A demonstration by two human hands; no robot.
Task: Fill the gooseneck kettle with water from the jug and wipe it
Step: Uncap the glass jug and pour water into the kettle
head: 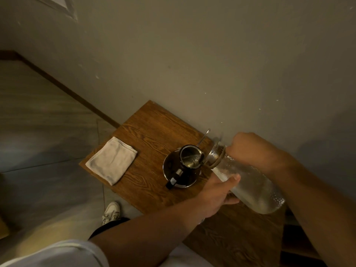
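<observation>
A wooden tabletop [154, 122] stands against a plain wall [192, 54], seen from above by the head camera. Near the centre of the tabletop stands the gooseneck kettle [181, 166], dark-bodied with a polished open mouth; its black handle [171, 183] points toward 7 o'clock, and its thin curved spout [204, 136] rises toward 1 o'clock, close to the wall.

A clear glass jug [250, 185] is held nearly horizontal at 4 o'clock from the kettle, its base toward 5 o'clock and its metal-collared neck [216, 156] lowered to the kettle's rim. The hinged metal lid stands open at the neck. Water lies inside the kettle mouth, with the jug's lip at or just over the rim; whether they touch cannot be told. Bubbles and water show within the jug's body.

The left hand [217, 193] is wrapped around the jug's middle from below, thumb across the glass, clamped on it. The right hand [248, 145] is closed over the jug's upper part near the neck from the wall side, its fingers hidden behind the glass.

A folded pale cloth [111, 160] lies flat on the tabletop at 9 o'clock from the kettle, well apart from it and near the tabletop's left edge.

A white shoe [110, 212] rests on the tiled floor [48, 151] at 7 o'clock, beside the tabletop's near corner.
</observation>
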